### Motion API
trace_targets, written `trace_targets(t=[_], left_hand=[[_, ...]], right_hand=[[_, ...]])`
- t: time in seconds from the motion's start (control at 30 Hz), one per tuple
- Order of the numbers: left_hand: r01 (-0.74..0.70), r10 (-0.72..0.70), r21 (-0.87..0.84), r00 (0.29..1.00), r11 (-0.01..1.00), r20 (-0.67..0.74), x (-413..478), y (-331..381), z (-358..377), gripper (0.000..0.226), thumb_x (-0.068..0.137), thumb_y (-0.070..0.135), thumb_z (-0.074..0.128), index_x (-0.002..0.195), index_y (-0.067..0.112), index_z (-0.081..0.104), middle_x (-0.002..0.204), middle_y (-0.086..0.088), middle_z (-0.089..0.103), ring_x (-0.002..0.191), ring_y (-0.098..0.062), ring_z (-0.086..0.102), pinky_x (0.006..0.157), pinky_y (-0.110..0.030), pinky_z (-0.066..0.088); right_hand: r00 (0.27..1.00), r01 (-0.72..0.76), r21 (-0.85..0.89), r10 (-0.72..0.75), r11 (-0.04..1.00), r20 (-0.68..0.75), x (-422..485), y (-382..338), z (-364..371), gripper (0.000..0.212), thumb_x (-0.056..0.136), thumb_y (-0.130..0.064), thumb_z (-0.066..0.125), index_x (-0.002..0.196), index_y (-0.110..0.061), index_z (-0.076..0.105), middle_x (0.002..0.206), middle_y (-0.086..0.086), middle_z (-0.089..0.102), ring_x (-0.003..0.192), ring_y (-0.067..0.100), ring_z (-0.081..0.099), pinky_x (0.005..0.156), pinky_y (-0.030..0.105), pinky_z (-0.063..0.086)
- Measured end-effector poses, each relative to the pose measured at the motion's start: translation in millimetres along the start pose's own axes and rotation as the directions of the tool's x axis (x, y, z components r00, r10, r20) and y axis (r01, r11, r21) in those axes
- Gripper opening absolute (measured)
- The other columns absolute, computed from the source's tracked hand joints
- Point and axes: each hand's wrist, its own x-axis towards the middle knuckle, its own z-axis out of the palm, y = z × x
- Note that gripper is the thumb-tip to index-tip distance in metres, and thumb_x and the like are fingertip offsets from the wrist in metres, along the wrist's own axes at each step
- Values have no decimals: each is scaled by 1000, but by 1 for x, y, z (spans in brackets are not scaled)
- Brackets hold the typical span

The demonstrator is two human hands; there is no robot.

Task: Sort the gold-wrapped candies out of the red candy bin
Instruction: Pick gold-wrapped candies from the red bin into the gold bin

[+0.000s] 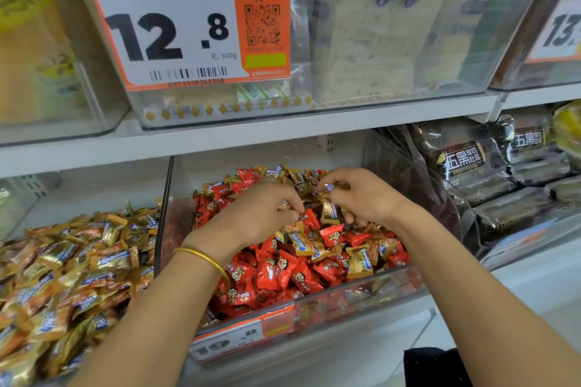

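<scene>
1. Grips a small bunch of gold candies (329, 212) in the right hand (361, 198), fingers curled, with one more wrapper pinched at the fingertips.
2. Curls the left hand (261, 217) just beside it, fingertips pinched on a scrap of gold wrapper; hard to tell how firmly.
3. Works over the middle of the red candy bin (345, 291); leaves loose gold pieces (301, 243) flat among the red candies (283, 273), just below both hands, long sides mostly running across.
4. Calls for a carry leftward, probably: gold candy pile (63, 267) in the neighbouring bin, past the left wall, nearer the left hand.
</scene>
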Motion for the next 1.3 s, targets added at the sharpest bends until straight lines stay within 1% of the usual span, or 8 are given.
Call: trace_targets(t=[0.23,0.33,0.57,0.73,0.87,1.1,1.2,1.3], left_hand=[[31,-18,220,998,975,-62,2,3,12,11,80,25,71,85,18,64,99,3,45,91,-15,53,81,-30,46],[22,-15,54,993,998,-117,3,4,7,18,84,24,67,74,17,53,92,0,54,87,-17,51,73,-28,41],[74,-132,-275,971,959,-199,-1,1,-2,20,85,18,59,75,22,42,75,11,43,66,-4,40,53,-24,28],[-10,-25,-352,995,936,-96,-4,4,-3,21,89,8,52,93,28,58,102,10,53,56,-8,58,53,-22,47],[8,-14,-376,1000,927,-14,-5,7,-2,17,92,12,55,87,22,68,100,12,60,56,-8,65,61,-24,56],[14,-8,-312,1000,950,19,-4,3,-7,2,83,19,68,82,20,69,91,11,61,60,-13,66,69,-37,56],[-4,20,-173,996,985,91,-6,2,-7,12,76,27,75,86,28,67,96,11,55,84,-15,63,77,-28,50],[-31,34,-21,987,999,155,-5,1,-2,28,73,31,77,98,33,64,111,6,45,107,-11,45,95,-26,37]], right_hand=[[980,-199,496,163,845,115,-11,-4,-10,13,91,-19,61,97,-8,58,75,2,53,46,10,45,34,19,31],[967,-254,490,211,834,143,-14,-2,-13,16,85,-18,69,98,-13,61,62,-5,57,46,8,47,34,18,32],[957,-269,539,287,798,53,-16,0,-19,12,82,-13,70,88,-16,60,85,0,63,57,11,61,38,18,38],[937,-338,702,292,627,190,-23,-3,-23,6,82,-7,67,83,-13,65,86,5,71,78,25,72,38,16,42],[937,-346,770,244,536,251,-25,-2,-25,13,81,1,61,77,-10,67,77,10,71,76,27,72,38,17,43],[954,-295,680,166,671,251,-23,6,-25,27,86,5,49,82,-14,69,84,10,71,64,17,64,37,16,36],[961,-259,558,154,788,229,-25,5,-25,6,84,-12,66,84,-15,71,72,5,65,60,13,58,35,17,32],[961,-213,360,129,908,245,-29,0,-24,33,62,-39,79,90,-22,73,76,4,64,62,10,52,39,18,33]])
